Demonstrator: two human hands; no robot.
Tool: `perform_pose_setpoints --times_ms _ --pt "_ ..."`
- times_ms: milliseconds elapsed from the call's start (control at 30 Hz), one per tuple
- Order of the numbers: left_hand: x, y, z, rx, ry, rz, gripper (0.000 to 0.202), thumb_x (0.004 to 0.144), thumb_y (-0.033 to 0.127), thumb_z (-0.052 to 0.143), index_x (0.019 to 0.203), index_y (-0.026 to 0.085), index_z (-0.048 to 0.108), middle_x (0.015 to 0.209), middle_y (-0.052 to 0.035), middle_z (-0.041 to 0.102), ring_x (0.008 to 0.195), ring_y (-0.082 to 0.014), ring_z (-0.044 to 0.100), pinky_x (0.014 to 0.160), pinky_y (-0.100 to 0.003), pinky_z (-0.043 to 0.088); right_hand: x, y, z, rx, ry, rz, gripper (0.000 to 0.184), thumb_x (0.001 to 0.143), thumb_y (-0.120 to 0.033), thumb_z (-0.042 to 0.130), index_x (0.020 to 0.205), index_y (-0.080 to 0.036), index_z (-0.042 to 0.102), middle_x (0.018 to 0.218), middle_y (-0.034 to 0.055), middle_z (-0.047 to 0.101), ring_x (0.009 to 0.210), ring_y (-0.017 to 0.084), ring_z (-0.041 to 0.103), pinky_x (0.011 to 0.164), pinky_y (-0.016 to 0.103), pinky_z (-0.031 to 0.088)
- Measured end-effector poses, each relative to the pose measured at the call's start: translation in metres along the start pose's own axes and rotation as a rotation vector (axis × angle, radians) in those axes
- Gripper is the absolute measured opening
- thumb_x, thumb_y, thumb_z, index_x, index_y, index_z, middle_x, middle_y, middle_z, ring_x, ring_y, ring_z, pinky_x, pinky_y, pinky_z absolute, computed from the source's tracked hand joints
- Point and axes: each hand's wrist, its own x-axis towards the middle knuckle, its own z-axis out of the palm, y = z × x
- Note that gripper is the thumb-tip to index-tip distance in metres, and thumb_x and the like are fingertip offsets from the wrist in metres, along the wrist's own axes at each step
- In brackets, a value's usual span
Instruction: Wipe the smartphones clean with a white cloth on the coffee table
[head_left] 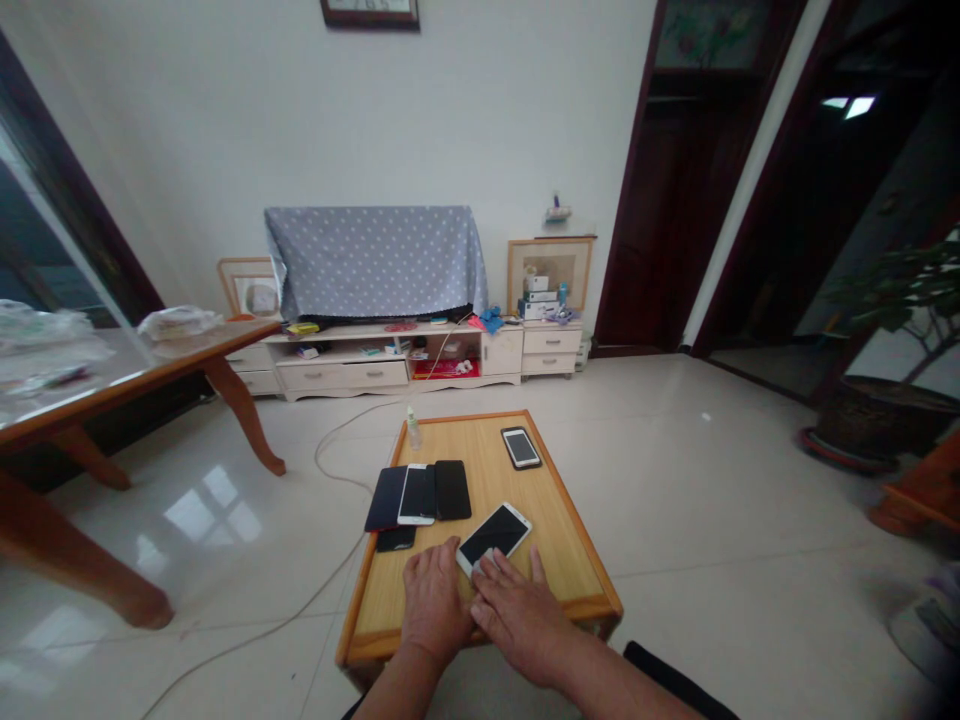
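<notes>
White phone [501,531] lies screen-up nr the front of the table [568,563], set askew, its near end at the hands. L hand [435,600] rests palm-down by its near L corner, fingers bunched; can't tell if it grips the edge. R hand [525,608] is spread, fingers reaching over the near end w/ a white bit [484,564] under them, poss. a wipe. Step in hand: prob. rubbing the screen; next move calls for light, flat pressure from R, w/ L steadying. Farther on the table: black slab [395,540], then blue case [382,500], second phone [417,494] and black case [453,490] in a row; beyond, cased phone [520,448] far R, bottle [415,432] far L. Past that, white cabinet [341,376] w/ spotted cloth [375,260] above.
</notes>
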Motion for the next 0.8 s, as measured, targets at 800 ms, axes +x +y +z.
perform_pose_setpoints --times_ms 800 --pt "-0.001 -0.005 0.004 -0.041 0.011 -0.041 0.066 0.074 0.038 0.064 0.134 0.013 0.056 0.123 -0.0146 0.064 0.12 -0.0311 0.053 0.109 -0.044 0.032 0.032 0.023 -0.016 -0.113 0.149 0.325 0.054 0.106 -0.049 0.02 0.144 -0.031 0.054 0.155 0.0028 0.046 0.153 0.033 0.019 0.117 0.072 -0.001"
